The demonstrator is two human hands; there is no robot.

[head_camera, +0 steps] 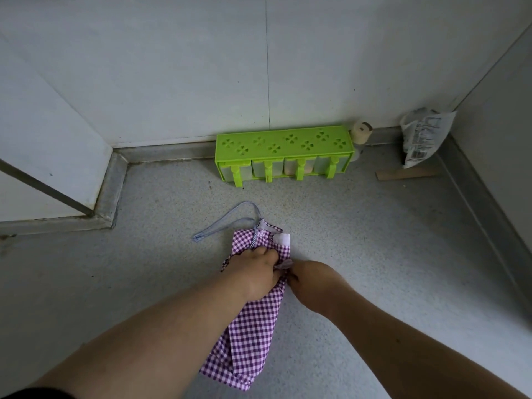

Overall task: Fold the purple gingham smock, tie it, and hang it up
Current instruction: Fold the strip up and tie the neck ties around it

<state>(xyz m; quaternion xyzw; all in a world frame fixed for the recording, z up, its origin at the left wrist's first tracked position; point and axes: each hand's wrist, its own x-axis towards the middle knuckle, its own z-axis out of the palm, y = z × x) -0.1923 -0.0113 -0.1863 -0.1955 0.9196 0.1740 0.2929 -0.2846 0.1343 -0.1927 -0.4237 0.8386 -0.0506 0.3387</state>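
**Smock gripped at its middle on the floor**

The smock (250,335), folded into a long narrow strip, is laid on the speckled floor (359,240). Its middle is clutched by the left hand (256,273), fingers curled into the cloth; a bunched bit is pinched by the right hand (309,279). A striped tie (227,223) is looped beyond. Against the wall (172,67) a green rack (283,142) of four tubs is set; their contents are hard to make out. A paper roll (361,132), bag (424,133) and wood strip (406,174) are seen further right.
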